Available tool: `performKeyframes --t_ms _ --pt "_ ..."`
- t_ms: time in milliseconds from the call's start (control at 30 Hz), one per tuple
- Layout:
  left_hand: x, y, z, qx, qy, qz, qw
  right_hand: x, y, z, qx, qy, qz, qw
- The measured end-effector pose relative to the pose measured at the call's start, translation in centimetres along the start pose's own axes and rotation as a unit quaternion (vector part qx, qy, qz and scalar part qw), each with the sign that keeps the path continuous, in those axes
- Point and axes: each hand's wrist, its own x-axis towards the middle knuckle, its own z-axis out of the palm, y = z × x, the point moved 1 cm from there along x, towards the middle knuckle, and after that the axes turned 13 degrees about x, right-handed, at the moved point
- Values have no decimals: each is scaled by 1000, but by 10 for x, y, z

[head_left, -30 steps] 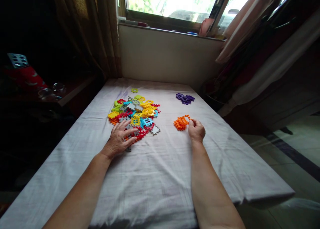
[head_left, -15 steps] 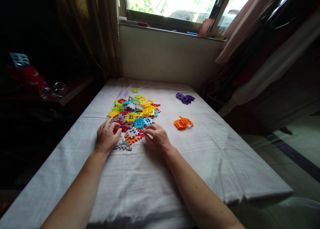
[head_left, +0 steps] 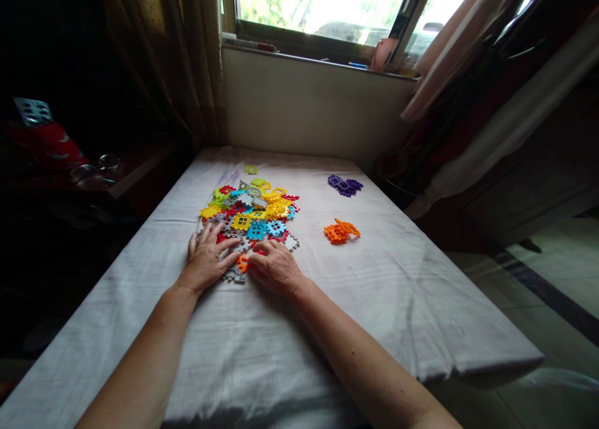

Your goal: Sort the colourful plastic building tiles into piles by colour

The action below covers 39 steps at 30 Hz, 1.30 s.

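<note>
A mixed pile of notched plastic pieces (head_left: 257,214) in yellow, blue, red, grey and green lies on the cloth-covered table (head_left: 374,304). My left hand (head_left: 206,259) rests at the pile's near left edge, fingers spread, touching grey and red pieces. Close beside it, my right hand (head_left: 275,265) has its fingers closed on an orange piece (head_left: 242,263), partly hidden by the hand. A grey piece (head_left: 234,275) lies just below, between the hands. To the right sit a small orange group (head_left: 341,231) and, farther back, a purple group (head_left: 345,185).
A single lime-green piece (head_left: 251,169) lies behind the pile. Beyond the table are a wall (head_left: 309,105) and a window. A dark side table at the left holds glasses (head_left: 98,170) and a red item (head_left: 47,145).
My right hand has moved left onto the orange piece. My left hand has shifted slightly right with its fingers spread wider. A grey piece now shows at the pile's right edge.
</note>
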Motion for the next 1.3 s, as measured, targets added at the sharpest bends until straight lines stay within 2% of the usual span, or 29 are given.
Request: performKeyframes --t_ms 133,200,267,333,400,467,533,567,667,800,900,1000,1067,1133,1200,1300 --pt "0 -2 2 2 9 -14 1000 -3 1 0 -2 0 -11 1000" --pt "0 -3 2 6 8 -16 1000 -4 4 -2 1 21 -23 1000" --pt "0 -3 3 7 9 -16 1000 -7 10 -8 9 75 -21 997" --pt "1 -3 4 6 13 -14 1000 -11 23 -21 11 157 14 987" --pt "1 -4 5 3 20 -14 1000 -20 44 -38 -4 252 91 963" --pt "1 -5 6 2 27 -13 1000 -34 69 -56 -32 336 189 922" --pt "1 -5 6 2 28 -8 1000 -50 95 -72 -45 373 241 895" --pt "1 -4 6 2 27 -5 1000 -59 106 -77 -54 399 281 871" --pt "2 -2 3 3 23 2 1000 -78 129 -86 -61 431 329 838" --pt "1 -1 -1 10 42 -29 999 -83 135 -87 -67 443 358 819" --pt "1 -4 -2 25 70 -80 994 -72 123 -82 -73 433 353 827" --pt "1 -2 -3 29 95 -102 990 -49 97 -65 -60 374 289 879" --pt "1 3 -4 21 97 -72 993 -29 73 -47 -41 286 205 935" --pt "1 9 -5 18 81 -29 996 -10 48 -27 -25 183 116 976" --pt "1 14 -5 28 56 -8 998 4 26 -10 -18 102 63 993" --pt "0 15 -5 54 31 -15 998 16 9 3 -26 27 55 998"
